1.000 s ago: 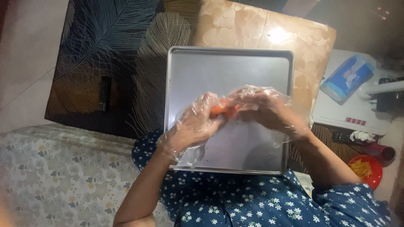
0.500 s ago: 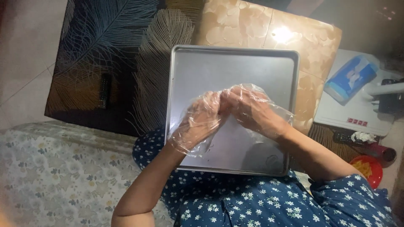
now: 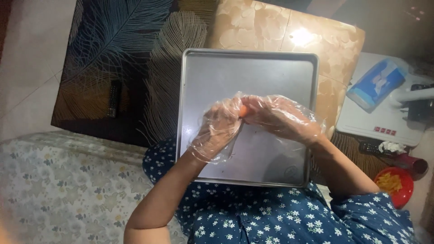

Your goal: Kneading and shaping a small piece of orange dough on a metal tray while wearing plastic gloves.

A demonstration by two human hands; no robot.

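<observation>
Both my hands wear loose clear plastic gloves and meet over a large metal baking tray. My left hand and my right hand press together around a small orange lump, which shows only as a sliver between the fingers. The hands hover above the middle of the tray, whose flat bottom looks bare. The tray rests partly on my lap, against a dark blue dress with white flowers, and partly on a low table.
A dark glass table with a feather pattern lies to the left, a remote control on it. A tan marbled surface sits beyond the tray. At right are a white box, a blue packet and a red bowl.
The hands have stayed cupped together over the tray, shifting slightly; the orange lump was clearly visible a second ago, then hidden, and now shows as a sliver.
</observation>
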